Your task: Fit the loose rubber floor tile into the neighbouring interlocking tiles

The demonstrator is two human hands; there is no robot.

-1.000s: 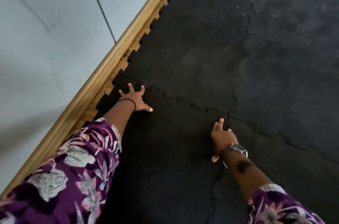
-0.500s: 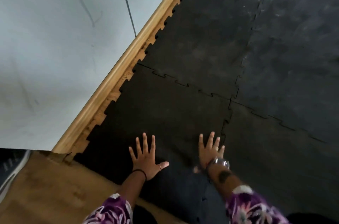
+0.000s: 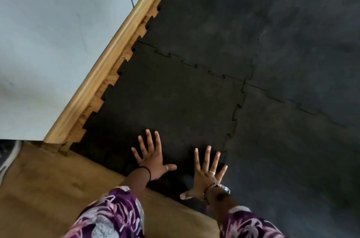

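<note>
While both hands spread flat, left hand (image 3: 151, 161), right hand (image 3: 206, 175) seemingly press tile (image 3: 171, 101) near edge.

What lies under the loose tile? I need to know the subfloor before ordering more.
Wooden floor shows bare beside the loose tile and in the notches along the skirting. Directly beneath the tile, nothing is visible: the rubber covers it, with both hands resting on top.

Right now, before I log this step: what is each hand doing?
Left hand: open, fingers spread, palm down over the loose rubber tile, holding nothing.
Right hand: open, fingers spread, holding nothing.
</note>
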